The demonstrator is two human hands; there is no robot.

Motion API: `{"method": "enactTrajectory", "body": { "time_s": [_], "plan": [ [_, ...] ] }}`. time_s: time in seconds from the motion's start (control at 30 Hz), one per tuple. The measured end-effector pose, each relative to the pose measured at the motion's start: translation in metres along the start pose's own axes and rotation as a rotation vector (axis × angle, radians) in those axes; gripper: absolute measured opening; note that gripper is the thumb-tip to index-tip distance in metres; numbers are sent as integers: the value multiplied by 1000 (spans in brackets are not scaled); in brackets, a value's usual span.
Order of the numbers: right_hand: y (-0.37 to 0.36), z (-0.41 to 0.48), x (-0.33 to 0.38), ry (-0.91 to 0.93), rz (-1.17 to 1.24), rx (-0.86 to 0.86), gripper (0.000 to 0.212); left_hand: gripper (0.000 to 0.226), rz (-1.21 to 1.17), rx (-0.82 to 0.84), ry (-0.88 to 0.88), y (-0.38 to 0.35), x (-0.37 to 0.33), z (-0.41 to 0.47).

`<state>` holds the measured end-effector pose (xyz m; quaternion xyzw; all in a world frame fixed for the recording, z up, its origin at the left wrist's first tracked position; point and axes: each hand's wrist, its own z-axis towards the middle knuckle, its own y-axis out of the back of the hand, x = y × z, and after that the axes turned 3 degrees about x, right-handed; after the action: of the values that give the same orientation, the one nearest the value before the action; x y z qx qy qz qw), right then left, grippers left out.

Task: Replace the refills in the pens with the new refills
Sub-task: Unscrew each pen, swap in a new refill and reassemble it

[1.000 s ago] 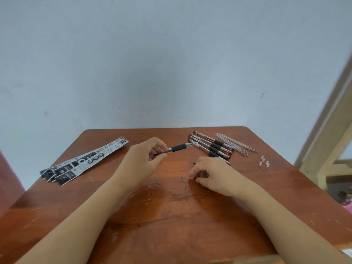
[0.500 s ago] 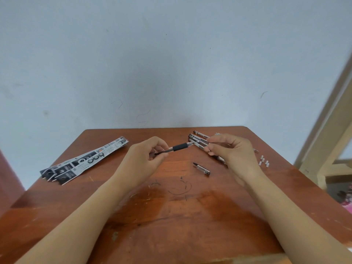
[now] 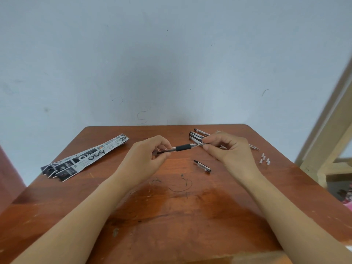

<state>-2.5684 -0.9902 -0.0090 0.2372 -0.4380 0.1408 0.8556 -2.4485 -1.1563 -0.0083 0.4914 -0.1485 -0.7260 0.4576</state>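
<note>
**Both hands on one pen above the desk**

The left hand [image 3: 147, 158] held a pen [image 3: 182, 147] by its rear end, fingers closed round the clear barrel, with the black grip section showing in the gap between the two hands. The right hand [image 3: 228, 149] pinched the pen's tip end between thumb and forefinger; whether it gripped the tip itself or a refill there could not be told. The pen lay nearly level, above the desk [image 3: 171, 216] and clear of its top.

Just below the pen, a cap [image 3: 202, 166] lay flat on the desk. Just beyond the pen's tip end, a row of other pens [image 3: 198, 135] rested side by side, partly hidden by the right hand. The thin refills [image 3: 254, 147] lay right of that hand, only their ends showing. Further right of the pen, well apart from it, sat a few small white pieces [image 3: 264, 161]. Well left of the pen, the printed packs [image 3: 85, 157] lay fanned near the desk's left edge.
</note>
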Motion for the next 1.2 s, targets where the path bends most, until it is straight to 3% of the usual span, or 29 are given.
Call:
{"method": "enactTrajectory", "body": {
  "time_s": [0.1, 0.17, 0.23, 0.77, 0.9, 1.03, 1.2],
  "plan": [
    [-1, -1, 5, 14, 3, 27, 6, 20, 8, 10, -16, 0, 0, 0],
    [-2, -3, 7, 10, -4, 56, 25, 21, 14, 13, -28, 0, 0, 0],
    [-3, -4, 10, -3, -23, 89, 31, 21, 26, 24, -39, 0, -1, -1],
    [-7, -9, 9, -11, -168, 229, 28, 12, 61, 71, -117, -6, 3, -2],
    [-7, -8, 12, -14, -185, 226, 13, 10, 63, 58, -120, -7, 2, -1],
    [-2, -7, 14, -60, -119, 267, 28, 10, 60, 38, -90, -4, 1, 0],
    [-3, -6, 10, -47, -182, 274, 20, 11, 54, 52, -76, -3, 1, -1]
  ]
}}
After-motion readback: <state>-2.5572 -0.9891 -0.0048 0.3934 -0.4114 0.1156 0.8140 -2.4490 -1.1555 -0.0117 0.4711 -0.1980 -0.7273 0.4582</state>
